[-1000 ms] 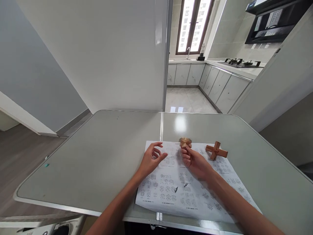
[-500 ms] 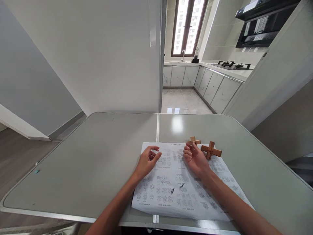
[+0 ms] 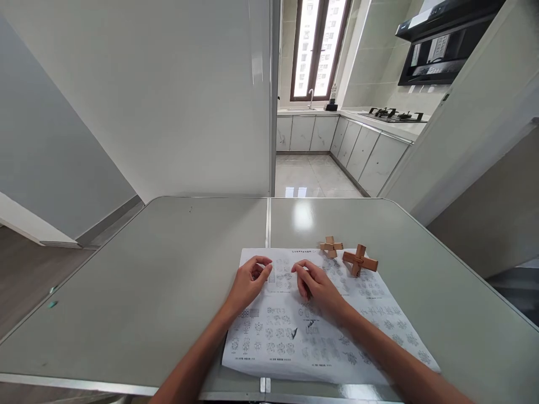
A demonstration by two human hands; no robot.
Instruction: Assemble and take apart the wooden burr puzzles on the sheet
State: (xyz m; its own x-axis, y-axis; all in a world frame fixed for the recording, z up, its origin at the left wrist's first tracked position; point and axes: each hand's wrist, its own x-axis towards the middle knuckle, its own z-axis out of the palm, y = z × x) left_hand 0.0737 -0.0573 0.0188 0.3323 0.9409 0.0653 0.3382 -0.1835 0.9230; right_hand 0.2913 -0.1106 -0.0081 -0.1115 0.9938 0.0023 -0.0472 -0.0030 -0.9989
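A printed sheet of puzzle diagrams lies on the grey table. My left hand rests on the sheet's upper left part, fingers loosely curled and holding nothing. My right hand lies palm down on the middle of the sheet, fingers bent, nothing in it. A small light wooden cross puzzle sits at the sheet's top edge, beyond my right hand. A larger, darker wooden cross puzzle stands just to its right on the sheet.
A metal seam splits the table down the middle. A white wall panel rises behind the table. To the right, a doorway opens onto a kitchen with cabinets, a gas hob and a window.
My right hand set the small wooden puzzle down at the sheet's top edge and drew back onto the paper. My left hand curled a little and stayed on the sheet.
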